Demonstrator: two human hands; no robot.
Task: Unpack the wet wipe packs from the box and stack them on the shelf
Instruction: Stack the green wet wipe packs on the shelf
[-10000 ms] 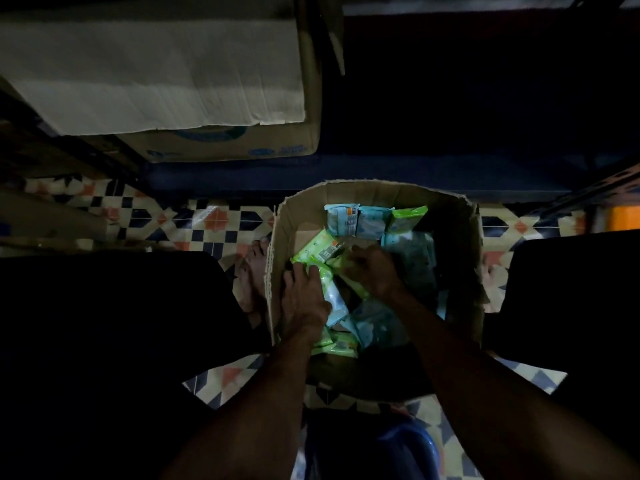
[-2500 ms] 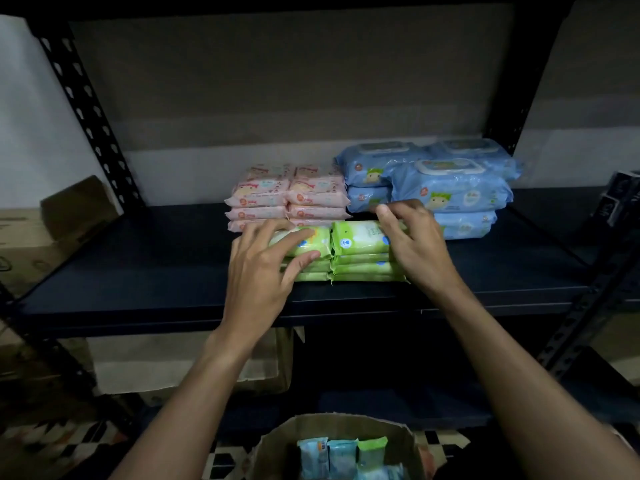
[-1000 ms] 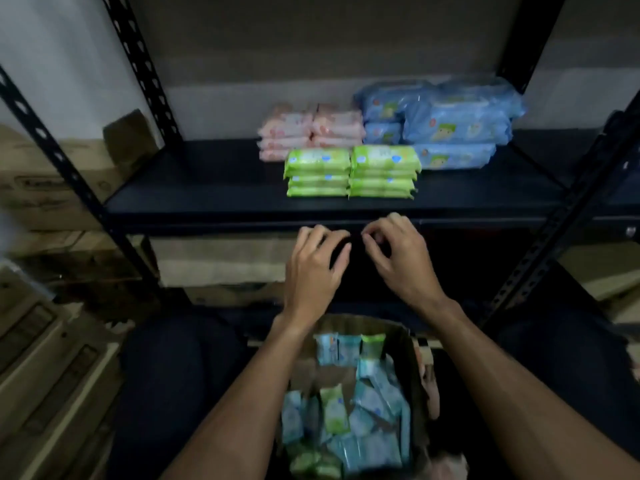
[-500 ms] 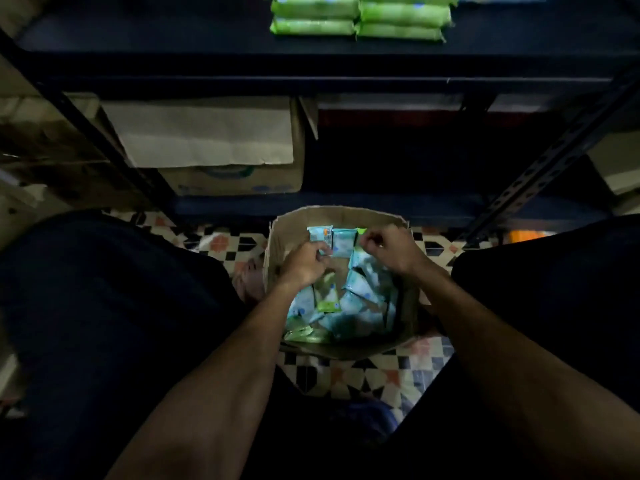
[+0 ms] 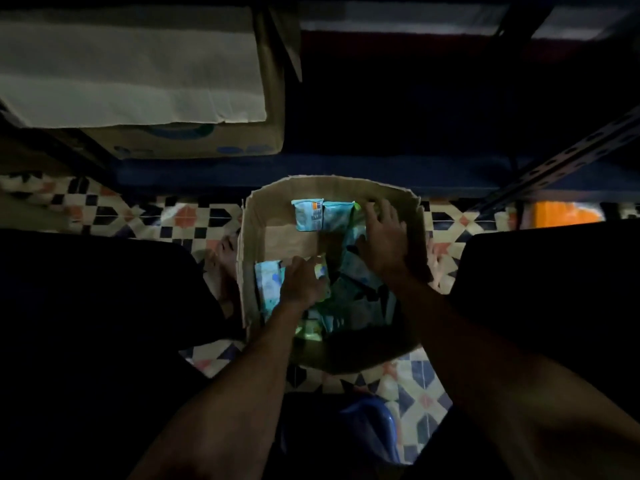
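An open cardboard box (image 5: 332,188) stands on the tiled floor between my knees. Inside it lie several light-blue and green wet wipe packs, two of them upright at the far wall (image 5: 322,216). My left hand (image 5: 304,282) is down in the box's near left part, its fingers curled around a green pack (image 5: 320,270). My right hand (image 5: 384,244) lies flat with spread fingers on the packs along the right side. The scene is dark and the shelf's upper level is out of view.
A large cardboard carton (image 5: 180,143) with a pale flap sits on the lowest shelf level at top left. A perforated metal upright (image 5: 568,161) slants at the right. Patterned floor tiles (image 5: 138,216) surround the box. A blue object (image 5: 367,427) lies below it.
My head has tipped further down, so the shelf's green stacks left the view. Both hands have sunk deeper into the box, the left closing on a green pack, the right spreading over the right-hand packs.
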